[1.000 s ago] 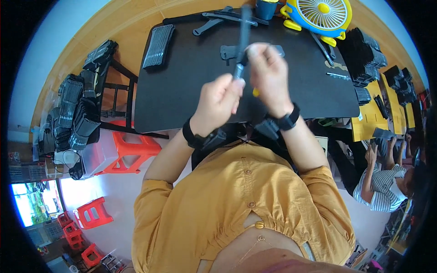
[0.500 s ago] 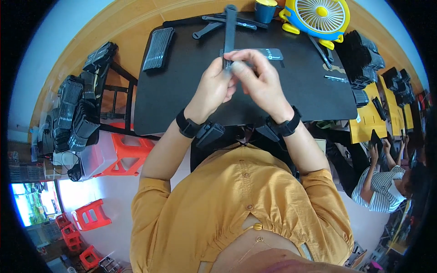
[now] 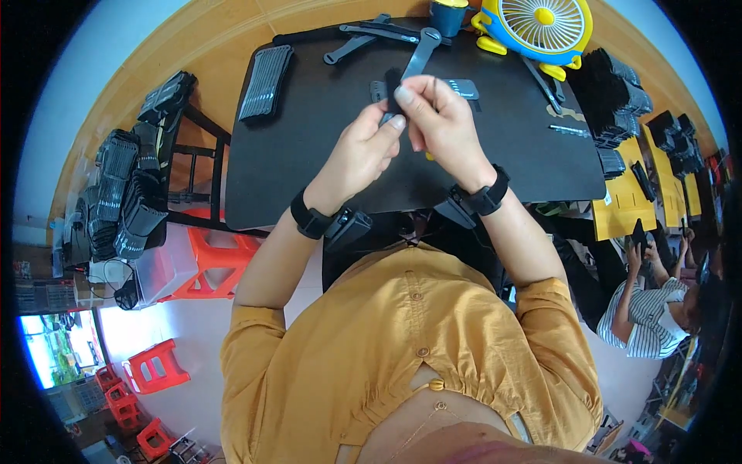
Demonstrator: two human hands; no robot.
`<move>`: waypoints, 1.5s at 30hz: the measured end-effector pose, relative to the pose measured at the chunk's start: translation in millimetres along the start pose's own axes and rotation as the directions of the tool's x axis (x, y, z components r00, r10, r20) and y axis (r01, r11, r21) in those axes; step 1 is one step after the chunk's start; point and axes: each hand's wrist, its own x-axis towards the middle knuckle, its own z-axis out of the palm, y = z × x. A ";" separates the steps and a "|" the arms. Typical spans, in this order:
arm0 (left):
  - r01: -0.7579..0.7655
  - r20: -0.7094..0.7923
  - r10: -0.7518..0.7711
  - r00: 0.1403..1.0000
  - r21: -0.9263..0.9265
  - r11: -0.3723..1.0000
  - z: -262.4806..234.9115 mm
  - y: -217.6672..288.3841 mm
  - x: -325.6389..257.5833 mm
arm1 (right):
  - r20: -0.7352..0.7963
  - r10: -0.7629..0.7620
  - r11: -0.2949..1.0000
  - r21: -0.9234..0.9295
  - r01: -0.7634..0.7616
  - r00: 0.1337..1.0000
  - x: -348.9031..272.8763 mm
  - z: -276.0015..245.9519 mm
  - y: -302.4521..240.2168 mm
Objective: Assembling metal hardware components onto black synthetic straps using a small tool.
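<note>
Above the black table [image 3: 309, 170], both my hands are closed on a long flat grey strap [image 3: 420, 58] with a round, holed end. It slants up and to the right from my fingers. A short black strip [image 3: 393, 81] stands up between my fingertips; whether it is part of the strap I cannot tell. My left hand [image 3: 359, 158] pinches the lower end between thumb and fingers. My right hand [image 3: 444, 127] grips beside it, thumb against the black strip. Behind my hands lies a flat grey card-like piece [image 3: 465, 88], partly covered.
At the table's left lies a stack of grey strips [image 3: 267, 83]. More straps [image 3: 352, 50] lie at the far edge, by a blue bin [image 3: 448, 17] and a yellow-blue fan [image 3: 541, 31]. Dark piles [image 3: 614, 100] stand on the right; a person in stripes [image 3: 649, 313] sits beyond.
The strap has swung from upright to a rightward slant. The black strip now shows between my fingers, and my right thumb has moved onto it.
</note>
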 end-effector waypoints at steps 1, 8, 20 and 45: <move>-0.035 -0.008 0.036 0.999 0.022 0.999 0.4 -1.9 -0.8 | -0.024 0.022 0.983 0.183 -0.017 0.999 4.6 3.6 -0.4; -0.180 0.064 0.169 0.984 0.289 0.940 -10.2 -5.4 -15.5 | -0.250 0.208 0.713 0.701 0.029 0.946 30.4 -45.7 2.5; 0.093 0.046 -0.118 0.992 0.369 0.925 -59.1 6.9 -35.2 | -0.498 0.231 0.683 0.695 0.225 0.836 33.3 -137.8 23.2; 0.059 0.222 -0.116 0.968 0.248 0.967 -11.3 1.0 -12.1 | -0.072 0.093 0.929 0.365 -0.061 0.993 -38.3 -13.8 -12.7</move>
